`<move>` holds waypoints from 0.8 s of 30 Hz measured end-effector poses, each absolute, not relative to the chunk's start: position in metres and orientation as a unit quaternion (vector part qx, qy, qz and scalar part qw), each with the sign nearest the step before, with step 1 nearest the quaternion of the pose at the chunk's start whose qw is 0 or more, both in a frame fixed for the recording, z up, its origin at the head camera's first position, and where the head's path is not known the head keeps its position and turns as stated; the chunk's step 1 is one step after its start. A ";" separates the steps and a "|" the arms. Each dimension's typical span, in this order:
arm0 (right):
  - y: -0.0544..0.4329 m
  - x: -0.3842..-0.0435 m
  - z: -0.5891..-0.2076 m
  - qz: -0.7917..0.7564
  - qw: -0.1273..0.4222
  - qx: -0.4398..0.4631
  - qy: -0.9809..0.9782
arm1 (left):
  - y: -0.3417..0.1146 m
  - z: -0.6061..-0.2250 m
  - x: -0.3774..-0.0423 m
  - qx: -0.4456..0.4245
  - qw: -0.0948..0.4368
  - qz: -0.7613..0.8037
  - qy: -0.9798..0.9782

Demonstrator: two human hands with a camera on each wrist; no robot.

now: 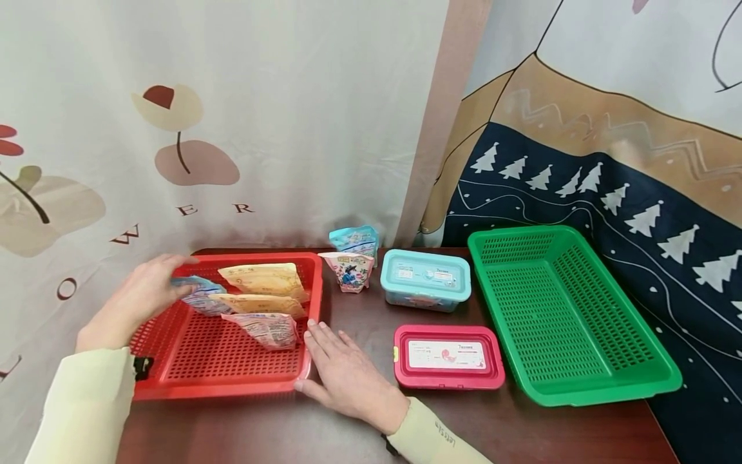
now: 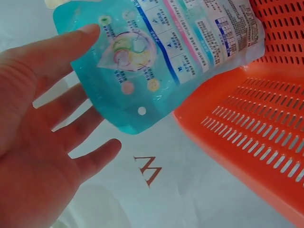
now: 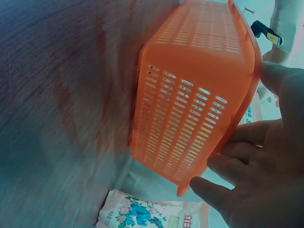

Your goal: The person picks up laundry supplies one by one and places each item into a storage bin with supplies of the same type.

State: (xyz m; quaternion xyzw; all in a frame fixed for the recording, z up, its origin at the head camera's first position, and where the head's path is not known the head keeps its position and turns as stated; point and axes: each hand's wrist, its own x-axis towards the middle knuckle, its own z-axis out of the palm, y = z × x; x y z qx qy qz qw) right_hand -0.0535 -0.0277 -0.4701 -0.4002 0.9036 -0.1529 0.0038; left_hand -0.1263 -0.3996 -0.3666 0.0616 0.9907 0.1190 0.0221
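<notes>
Over the left part of the red basket [image 1: 243, 380], my left hand [image 1: 136, 293] pinches the top of a blue pouch [image 2: 137, 57]. The left wrist view shows the thumb [image 2: 71, 45] on the pouch's printed face and fingers behind it. The pouch's lower end leans into the basket, beside two yellow pouches [image 1: 261, 278] and a pink pouch [image 1: 266, 330]. My right hand [image 1: 350, 374] rests on the basket's right rim with its fingers extended; in the right wrist view the fingertips touch that rim [image 3: 247, 111].
Behind the right hand stand a white-pink pouch [image 1: 350, 270] and a light blue pouch [image 1: 355, 240]. Further right are a light blue lidded box [image 1: 426, 277], a magenta lidded box [image 1: 449, 377] and a green basket [image 1: 603, 393]. Curtains [image 1: 290, 116] hang behind the table.
</notes>
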 end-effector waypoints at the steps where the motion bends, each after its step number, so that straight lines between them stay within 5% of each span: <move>1: -0.028 -0.053 -0.470 -0.153 0.004 -0.400 0.904 | -0.400 -0.366 -0.125 0.065 0.015 0.119 0.991; 14: -0.028 -0.053 -0.473 -0.164 0.010 -0.395 0.904 | -0.383 -0.351 -0.115 0.049 -0.006 0.138 0.989; 24: -0.014 -0.052 -0.461 -0.193 -0.006 -0.375 0.907 | -0.343 -0.333 -0.106 0.099 -0.137 0.135 0.976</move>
